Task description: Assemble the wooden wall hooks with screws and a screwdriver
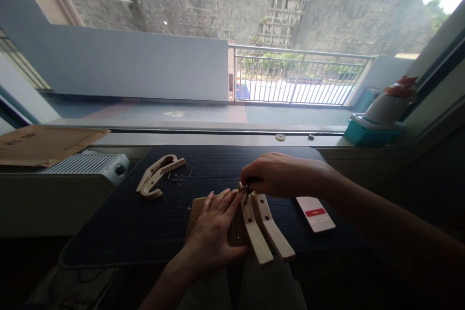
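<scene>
My left hand point(214, 225) lies flat, fingers stretched out, pressing on a brown wooden board point(238, 237) at the near edge of the dark table point(119, 223). Two pale wooden hook pieces point(267, 230) stand on that board, angled toward me. My right hand point(279, 174) is pinched on a small dark tool point(247, 193) at the top end of the left hook piece. What kind of tool it is I cannot make out.
Two more wooden hooks point(158, 174) lie at the table's far left with loose screws point(178, 178) beside them. A phone point(315, 213) with a lit screen lies right of the board. A grey heater point(90, 164) and cardboard point(39, 143) are left; a teal box point(370, 131) sits on the sill.
</scene>
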`<act>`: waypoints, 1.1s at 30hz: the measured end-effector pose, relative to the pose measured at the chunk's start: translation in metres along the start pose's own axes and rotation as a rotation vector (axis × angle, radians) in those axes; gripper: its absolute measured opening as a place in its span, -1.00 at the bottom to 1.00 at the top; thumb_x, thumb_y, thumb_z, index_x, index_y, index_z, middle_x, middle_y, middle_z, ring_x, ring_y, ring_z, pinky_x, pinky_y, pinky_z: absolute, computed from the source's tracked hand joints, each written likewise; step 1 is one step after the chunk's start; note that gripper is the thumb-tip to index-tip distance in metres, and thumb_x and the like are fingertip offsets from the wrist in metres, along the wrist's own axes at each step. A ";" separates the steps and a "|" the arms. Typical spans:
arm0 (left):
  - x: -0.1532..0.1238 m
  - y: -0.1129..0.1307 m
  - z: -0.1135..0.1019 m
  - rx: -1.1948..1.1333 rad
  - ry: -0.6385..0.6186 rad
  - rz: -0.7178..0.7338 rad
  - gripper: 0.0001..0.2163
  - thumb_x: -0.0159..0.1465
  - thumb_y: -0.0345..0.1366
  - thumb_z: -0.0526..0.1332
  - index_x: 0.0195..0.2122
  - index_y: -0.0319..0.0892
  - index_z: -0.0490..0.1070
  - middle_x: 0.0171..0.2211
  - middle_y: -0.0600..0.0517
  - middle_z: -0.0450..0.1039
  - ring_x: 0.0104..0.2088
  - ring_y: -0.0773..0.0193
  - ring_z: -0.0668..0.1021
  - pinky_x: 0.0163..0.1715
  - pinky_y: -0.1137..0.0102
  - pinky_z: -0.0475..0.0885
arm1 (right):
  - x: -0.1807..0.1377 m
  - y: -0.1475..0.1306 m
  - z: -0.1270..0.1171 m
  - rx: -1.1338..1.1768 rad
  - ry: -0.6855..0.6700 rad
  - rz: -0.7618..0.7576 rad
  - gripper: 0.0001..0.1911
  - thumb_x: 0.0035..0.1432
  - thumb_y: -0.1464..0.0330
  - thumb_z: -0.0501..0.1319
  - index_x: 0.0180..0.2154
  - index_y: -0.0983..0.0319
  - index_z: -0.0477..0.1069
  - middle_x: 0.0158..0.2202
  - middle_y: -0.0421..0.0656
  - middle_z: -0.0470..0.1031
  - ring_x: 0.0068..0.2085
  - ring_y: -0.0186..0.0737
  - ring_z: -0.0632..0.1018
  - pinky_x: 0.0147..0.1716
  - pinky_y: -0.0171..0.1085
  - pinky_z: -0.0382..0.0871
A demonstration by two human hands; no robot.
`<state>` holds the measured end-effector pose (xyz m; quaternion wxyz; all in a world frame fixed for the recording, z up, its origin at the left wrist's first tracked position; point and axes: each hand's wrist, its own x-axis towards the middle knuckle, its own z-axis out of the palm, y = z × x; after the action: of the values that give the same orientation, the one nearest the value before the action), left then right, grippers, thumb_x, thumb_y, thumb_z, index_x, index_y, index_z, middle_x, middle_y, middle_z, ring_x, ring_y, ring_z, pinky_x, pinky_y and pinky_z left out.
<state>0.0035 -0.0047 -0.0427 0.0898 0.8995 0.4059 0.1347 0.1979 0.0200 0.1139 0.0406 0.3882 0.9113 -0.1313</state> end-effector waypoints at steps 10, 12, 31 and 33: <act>0.003 -0.004 -0.002 -0.022 -0.006 0.018 -0.08 -0.01 0.12 0.25 0.30 -0.11 -0.14 0.28 -0.11 0.01 0.26 -0.06 0.09 0.24 -0.02 -0.11 | 0.005 0.008 0.004 0.040 0.015 0.038 -0.78 0.17 0.33 0.06 -0.26 0.25 0.44 -0.40 -0.19 0.47 -0.44 -0.39 0.37 -0.47 -0.37 0.15; 0.007 -0.008 -0.008 -0.035 -0.030 0.049 -0.09 -0.01 0.11 0.25 0.29 -0.10 -0.11 0.28 -0.09 0.02 0.27 -0.01 0.09 0.25 0.02 -0.13 | 0.005 0.007 0.001 0.010 0.001 0.057 -0.79 0.15 0.32 0.09 -0.26 0.24 0.45 -0.38 -0.19 0.48 -0.44 -0.39 0.38 -0.49 -0.37 0.14; 0.006 -0.014 -0.008 -0.035 -0.007 0.062 -0.15 0.00 0.07 0.27 0.27 -0.03 -0.06 0.27 -0.06 0.04 0.26 -0.03 0.10 0.23 -0.04 -0.14 | 0.015 0.011 0.010 -0.073 0.006 0.036 -0.80 0.14 0.37 0.05 -0.27 0.21 0.44 -0.36 -0.19 0.49 -0.37 -0.32 0.40 -0.41 -0.32 0.15; 0.006 -0.014 -0.009 -0.035 -0.009 0.061 -0.15 0.00 0.08 0.27 0.27 -0.04 -0.05 0.27 -0.06 0.05 0.26 -0.03 0.10 0.23 -0.04 -0.15 | 0.017 0.013 0.011 -0.065 0.012 0.032 -0.80 0.14 0.36 0.06 -0.27 0.20 0.43 -0.37 -0.21 0.49 -0.38 -0.33 0.39 -0.41 -0.32 0.14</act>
<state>-0.0053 0.0094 -0.0373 0.1034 0.9103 0.3755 0.1404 0.1955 0.0374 0.0980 0.0500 0.4019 0.9090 -0.0985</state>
